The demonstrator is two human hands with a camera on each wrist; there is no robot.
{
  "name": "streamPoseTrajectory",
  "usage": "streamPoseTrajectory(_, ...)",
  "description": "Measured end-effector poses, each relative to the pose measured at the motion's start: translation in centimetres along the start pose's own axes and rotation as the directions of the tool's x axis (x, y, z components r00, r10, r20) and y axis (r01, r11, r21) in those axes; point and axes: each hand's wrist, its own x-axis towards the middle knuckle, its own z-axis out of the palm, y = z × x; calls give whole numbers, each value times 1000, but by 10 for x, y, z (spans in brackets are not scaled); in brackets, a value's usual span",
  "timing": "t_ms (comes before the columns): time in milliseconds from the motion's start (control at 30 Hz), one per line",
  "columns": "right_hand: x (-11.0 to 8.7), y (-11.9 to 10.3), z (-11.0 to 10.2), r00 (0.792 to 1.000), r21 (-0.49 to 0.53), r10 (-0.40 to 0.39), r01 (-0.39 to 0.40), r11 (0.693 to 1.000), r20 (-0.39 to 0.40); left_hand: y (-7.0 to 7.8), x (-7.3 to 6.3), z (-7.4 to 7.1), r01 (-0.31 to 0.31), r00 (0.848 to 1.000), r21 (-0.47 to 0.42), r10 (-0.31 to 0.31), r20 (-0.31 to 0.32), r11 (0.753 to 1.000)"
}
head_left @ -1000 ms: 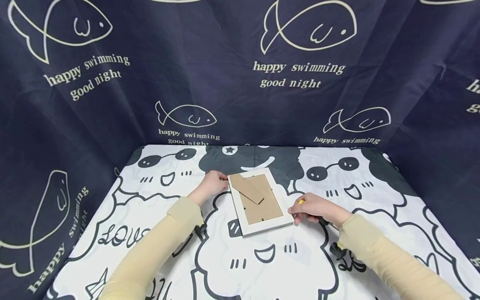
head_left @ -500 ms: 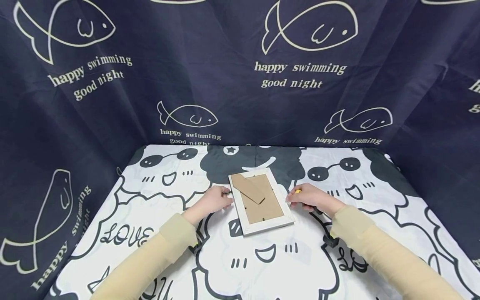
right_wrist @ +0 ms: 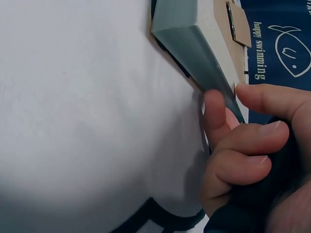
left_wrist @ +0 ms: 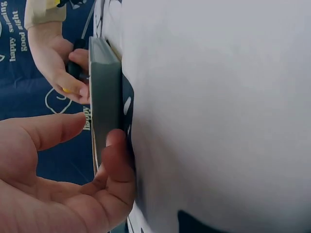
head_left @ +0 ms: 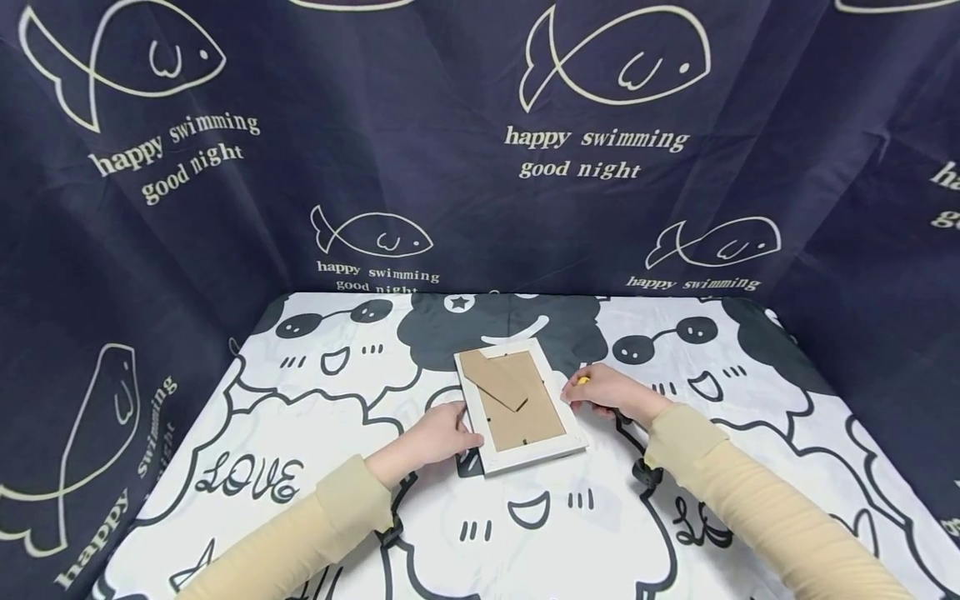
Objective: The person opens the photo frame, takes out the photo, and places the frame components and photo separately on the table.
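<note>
A white picture frame (head_left: 517,456) lies face down on the table, its brown backing board (head_left: 536,421) and folded easel stand (head_left: 495,379) facing up. My left hand (head_left: 431,435) is at its left edge, fingers curled against the side and thumb at the back edge. On the right edge my right hand (head_left: 611,389) pinches the frame between thumb (right_wrist: 257,97) and index finger (right_wrist: 214,109). The same hand's other fingers curl round a screwdriver (left_wrist: 74,63) with a black and yellow handle. Its thin metal shaft points back toward the wrist; the palm partly hides it.
A white tablecloth (head_left: 600,533) with black cartoon sheep covers the table. Dark blue curtains (head_left: 480,150) with fish drawings hang behind it and at both sides. Small black tabs on the frame's back stand around the backing board.
My left hand has slid from the frame's upper left corner down along its left edge. My right hand has moved from the lower right corner up the right edge. The frame stays in place.
</note>
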Motion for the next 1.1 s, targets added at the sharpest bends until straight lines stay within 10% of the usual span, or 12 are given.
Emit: streamPoseTrajectory(1100, 2, -2, 7, 996, -66, -1, -4, 998, -89, -1, 4, 6, -45, 999, -28, 45, 6, 999)
